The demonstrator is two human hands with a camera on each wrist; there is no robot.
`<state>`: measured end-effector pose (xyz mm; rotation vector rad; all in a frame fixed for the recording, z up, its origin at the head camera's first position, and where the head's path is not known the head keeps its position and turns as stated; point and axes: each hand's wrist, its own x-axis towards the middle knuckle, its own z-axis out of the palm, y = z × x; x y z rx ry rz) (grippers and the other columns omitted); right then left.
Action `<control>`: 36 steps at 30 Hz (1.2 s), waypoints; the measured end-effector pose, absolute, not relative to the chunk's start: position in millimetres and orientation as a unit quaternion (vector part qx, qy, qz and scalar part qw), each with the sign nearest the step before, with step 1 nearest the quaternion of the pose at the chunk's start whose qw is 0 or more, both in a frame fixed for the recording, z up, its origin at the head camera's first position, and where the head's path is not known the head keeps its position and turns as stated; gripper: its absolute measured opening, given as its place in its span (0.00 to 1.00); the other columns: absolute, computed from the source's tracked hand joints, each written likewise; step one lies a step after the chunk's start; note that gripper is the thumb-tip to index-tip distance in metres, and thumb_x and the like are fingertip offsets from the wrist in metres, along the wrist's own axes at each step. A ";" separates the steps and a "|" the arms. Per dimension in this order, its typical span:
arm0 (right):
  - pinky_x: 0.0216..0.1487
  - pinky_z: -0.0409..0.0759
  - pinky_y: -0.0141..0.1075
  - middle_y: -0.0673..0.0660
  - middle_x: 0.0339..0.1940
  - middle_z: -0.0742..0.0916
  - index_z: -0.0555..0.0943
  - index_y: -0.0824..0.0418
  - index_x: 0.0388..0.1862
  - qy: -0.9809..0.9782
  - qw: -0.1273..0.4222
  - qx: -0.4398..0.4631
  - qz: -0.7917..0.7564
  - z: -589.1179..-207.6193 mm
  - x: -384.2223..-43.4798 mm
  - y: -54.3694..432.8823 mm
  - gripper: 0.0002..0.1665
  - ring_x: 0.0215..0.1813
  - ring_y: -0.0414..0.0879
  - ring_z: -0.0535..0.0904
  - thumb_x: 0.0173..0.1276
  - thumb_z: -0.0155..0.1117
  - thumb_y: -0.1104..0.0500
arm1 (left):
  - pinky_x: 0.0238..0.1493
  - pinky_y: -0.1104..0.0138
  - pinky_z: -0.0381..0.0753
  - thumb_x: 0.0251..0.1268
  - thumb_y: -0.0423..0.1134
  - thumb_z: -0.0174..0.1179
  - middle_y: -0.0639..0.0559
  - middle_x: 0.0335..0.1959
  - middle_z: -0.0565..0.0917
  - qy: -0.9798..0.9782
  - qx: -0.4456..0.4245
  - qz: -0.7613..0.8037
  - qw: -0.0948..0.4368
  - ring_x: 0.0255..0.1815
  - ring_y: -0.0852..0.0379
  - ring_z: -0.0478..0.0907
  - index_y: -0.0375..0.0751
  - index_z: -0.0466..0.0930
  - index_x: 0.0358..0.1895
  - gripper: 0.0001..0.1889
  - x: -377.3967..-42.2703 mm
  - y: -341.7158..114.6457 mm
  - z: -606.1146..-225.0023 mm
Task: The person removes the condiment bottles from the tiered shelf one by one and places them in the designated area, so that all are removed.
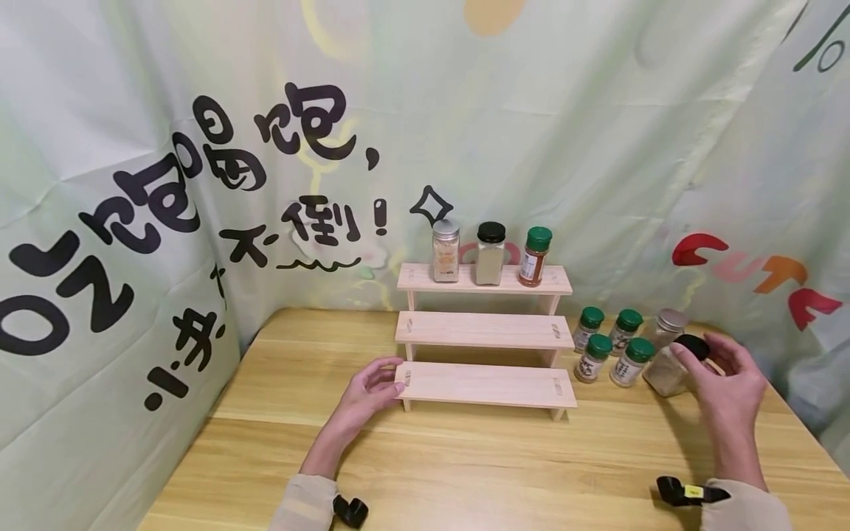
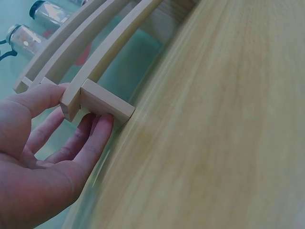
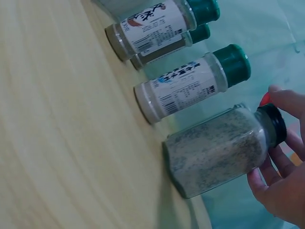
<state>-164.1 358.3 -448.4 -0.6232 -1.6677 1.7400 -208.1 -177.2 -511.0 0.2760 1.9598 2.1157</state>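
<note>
My left hand (image 1: 367, 392) holds the left end of the lowest step of a three-step wooden rack (image 1: 488, 383). In the left wrist view its thumb lies at the board's end and the fingertips touch the rack's leg (image 2: 106, 101). At the right, my right hand (image 1: 730, 380) grips a square glass spice jar (image 3: 217, 150) by its black lid, thumb on one side and fingers on the other. Greyish speckled seasoning fills this jar, and its base is at the tabletop.
Along the rack's top step stand a silver-capped jar (image 1: 446, 254), a black-capped jar (image 1: 490, 254) and a green-capped bottle (image 1: 533, 258). Several green-capped bottles (image 1: 593, 360) and another silver-capped jar (image 1: 666, 328) are grouped right of the rack. A printed curtain (image 1: 564, 133) hangs behind the table (image 1: 465, 464).
</note>
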 end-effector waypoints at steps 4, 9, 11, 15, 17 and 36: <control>0.47 0.77 0.14 0.45 0.49 0.84 0.84 0.60 0.59 -0.661 0.333 -0.220 0.635 -443.3 -163.0 356.7 0.29 0.53 0.36 0.79 0.58 0.80 0.66 | 0.54 0.57 0.87 0.68 0.30 0.67 0.33 0.62 0.77 0.668 0.096 0.728 0.120 0.57 0.47 0.81 0.37 0.72 0.70 0.28 -207.6 -177.1 -510.9; 0.57 0.74 0.16 0.42 0.49 0.85 0.84 0.61 0.61 -0.718 0.354 -0.201 0.565 -436.6 -159.1 354.4 0.27 0.55 0.35 0.77 0.63 0.77 0.63 | 0.55 0.56 0.87 0.67 0.29 0.67 0.35 0.62 0.77 0.665 0.089 0.731 0.124 0.57 0.46 0.81 0.38 0.72 0.70 0.28 -206.7 -176.7 -509.4; 0.58 0.74 0.16 0.41 0.49 0.85 0.84 0.61 0.61 -0.722 0.360 -0.197 0.557 -433.2 -157.9 353.2 0.26 0.55 0.36 0.77 0.63 0.77 0.63 | 0.55 0.56 0.87 0.67 0.29 0.67 0.35 0.62 0.77 0.664 0.089 0.732 0.125 0.57 0.46 0.81 0.39 0.72 0.70 0.28 -206.4 -176.6 -509.1; 0.59 0.74 0.17 0.42 0.49 0.86 0.84 0.61 0.61 -0.716 0.364 -0.186 0.566 -424.9 -156.3 348.8 0.26 0.56 0.37 0.78 0.63 0.77 0.64 | 0.55 0.56 0.86 0.67 0.29 0.67 0.34 0.63 0.77 0.663 0.092 0.732 0.127 0.58 0.45 0.81 0.38 0.72 0.70 0.29 -206.2 -176.6 -509.4; 0.58 0.75 0.17 0.44 0.50 0.86 0.84 0.62 0.61 -0.708 0.363 -0.181 0.577 -420.7 -155.1 345.5 0.26 0.55 0.38 0.79 0.63 0.77 0.65 | 0.55 0.56 0.86 0.67 0.29 0.67 0.34 0.63 0.76 0.663 0.092 0.732 0.128 0.58 0.46 0.81 0.38 0.71 0.71 0.29 -205.9 -176.6 -509.5; 0.52 0.78 0.17 0.49 0.50 0.86 0.81 0.70 0.60 -0.772 0.319 -0.045 0.548 -415.6 -165.4 285.6 0.23 0.53 0.37 0.83 0.66 0.72 0.69 | 0.54 0.57 0.87 0.68 0.31 0.67 0.34 0.63 0.77 0.666 0.095 0.729 0.127 0.58 0.46 0.81 0.39 0.72 0.70 0.28 -206.2 -177.6 -511.2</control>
